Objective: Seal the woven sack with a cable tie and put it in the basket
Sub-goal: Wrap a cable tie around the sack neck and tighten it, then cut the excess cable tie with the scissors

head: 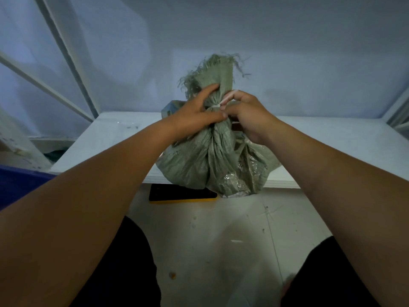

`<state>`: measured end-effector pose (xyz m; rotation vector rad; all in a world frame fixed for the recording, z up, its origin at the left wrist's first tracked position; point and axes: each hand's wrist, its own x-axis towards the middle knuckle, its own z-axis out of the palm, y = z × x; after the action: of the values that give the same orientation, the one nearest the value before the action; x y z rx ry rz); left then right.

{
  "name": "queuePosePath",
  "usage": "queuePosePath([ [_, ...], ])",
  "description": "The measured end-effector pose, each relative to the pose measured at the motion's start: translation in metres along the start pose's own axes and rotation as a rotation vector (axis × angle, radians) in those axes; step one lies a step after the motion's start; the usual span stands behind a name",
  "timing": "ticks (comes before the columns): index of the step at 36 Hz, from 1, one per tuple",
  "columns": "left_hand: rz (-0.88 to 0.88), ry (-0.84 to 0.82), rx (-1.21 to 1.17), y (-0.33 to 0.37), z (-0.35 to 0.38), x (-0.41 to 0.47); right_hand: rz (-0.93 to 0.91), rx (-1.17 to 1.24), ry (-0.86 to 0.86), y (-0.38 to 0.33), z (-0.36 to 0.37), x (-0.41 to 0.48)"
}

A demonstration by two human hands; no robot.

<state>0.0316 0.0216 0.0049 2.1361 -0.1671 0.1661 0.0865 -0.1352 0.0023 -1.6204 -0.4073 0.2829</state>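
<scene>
A grey-green woven sack stands upright at the front edge of a white table, its bunched neck rising to a frayed top. A white cable tie circles the neck. My left hand grips the neck from the left, thumb below the tie and fingers above it. My right hand is closed on the tie's tail at the right side of the neck. No basket is identifiable in view.
A small light-blue box sits on the table behind the sack. On the floor under the table edge lies a black and yellow flat object. A blue container edge shows at the left. White frame bars stand at both sides.
</scene>
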Motion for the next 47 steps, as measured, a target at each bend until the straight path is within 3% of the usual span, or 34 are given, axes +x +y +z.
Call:
queuePosePath([
  [6,-0.003,-0.066,-0.09,-0.003,0.003,0.003,0.017,-0.051,-0.028,-0.001,0.006,0.002],
  [12,-0.15,-0.027,0.009,-0.008,0.01,0.01,-0.048,-0.202,0.058,0.003,0.009,0.001],
  [17,-0.199,0.088,0.13,-0.007,0.021,0.017,-0.265,-0.625,0.135,0.011,0.016,0.006],
  [21,-0.231,0.093,0.232,-0.013,0.028,0.02,-0.366,-0.971,0.085,0.022,0.01,0.009],
  [28,-0.24,0.122,0.386,-0.011,0.054,0.028,-0.18,-1.019,0.153,0.041,-0.009,0.004],
  [34,-0.219,0.153,0.394,0.0,0.083,0.037,-0.065,-1.001,0.241,0.056,-0.042,-0.007],
  [41,-0.201,0.212,0.406,0.013,0.118,0.046,0.086,-1.158,0.353,0.081,-0.089,-0.027],
  [47,-0.15,0.133,0.474,0.016,0.149,0.052,0.286,-1.25,0.376,0.098,-0.132,-0.05],
])
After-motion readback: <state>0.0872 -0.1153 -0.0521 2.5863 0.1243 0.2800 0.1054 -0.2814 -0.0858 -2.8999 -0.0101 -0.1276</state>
